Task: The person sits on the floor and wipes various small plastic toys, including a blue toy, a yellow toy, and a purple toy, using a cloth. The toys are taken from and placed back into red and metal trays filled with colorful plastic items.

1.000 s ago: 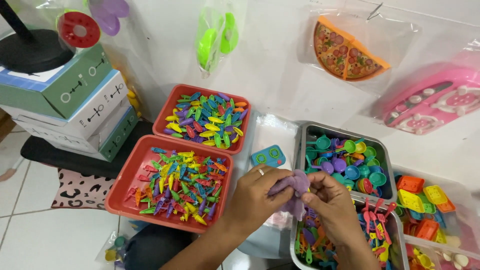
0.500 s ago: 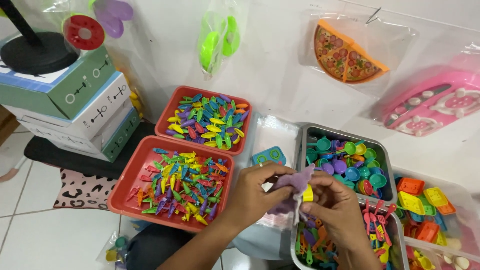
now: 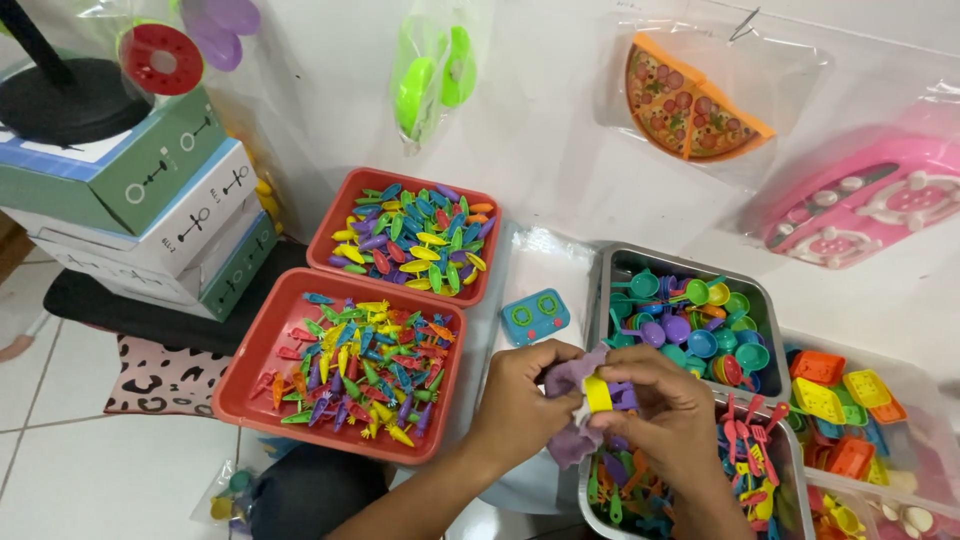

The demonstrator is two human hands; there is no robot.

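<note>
Both fingers around yellow piece

Both forearms bare, no sleeves; left hand & right hand gloveless.

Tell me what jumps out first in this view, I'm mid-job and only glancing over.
Both hands meet low in the middle: the left hand and right hand share a grip on a purple plastic toy piece with a yellow piece against it. To their left sit two red trays heaped with small multicoloured toy pieces. On the right, a metal tray holds toy pans, and a toy pizza hangs bagged on the wall.
</note>
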